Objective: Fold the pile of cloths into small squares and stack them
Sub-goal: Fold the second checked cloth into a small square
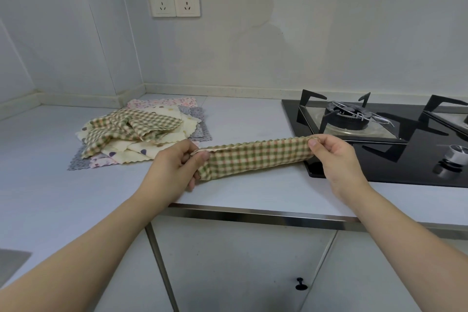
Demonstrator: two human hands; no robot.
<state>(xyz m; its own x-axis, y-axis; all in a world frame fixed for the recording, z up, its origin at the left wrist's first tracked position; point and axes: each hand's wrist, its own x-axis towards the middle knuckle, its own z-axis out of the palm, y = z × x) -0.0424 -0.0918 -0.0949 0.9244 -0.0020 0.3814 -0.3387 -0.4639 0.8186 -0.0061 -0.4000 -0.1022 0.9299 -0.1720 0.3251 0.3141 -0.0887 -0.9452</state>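
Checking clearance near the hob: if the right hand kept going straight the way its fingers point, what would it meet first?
The right hand, pinching one end of the checked cloth, points up and to the left, along the cloth. First in that line is the cloth itself, then probably the left hand; the gas hob stays off to its side. Depth is uncertain.

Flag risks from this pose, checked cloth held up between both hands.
1. The checked cloth hangs in the air, pinched only at its ends by the left hand and right hand; the layers could slip out of line before the next fold.
2. Its right end sits close to the gas hob; it could snag a pan support.
3. The unfolded pile lies loose; a brush could scatter it.
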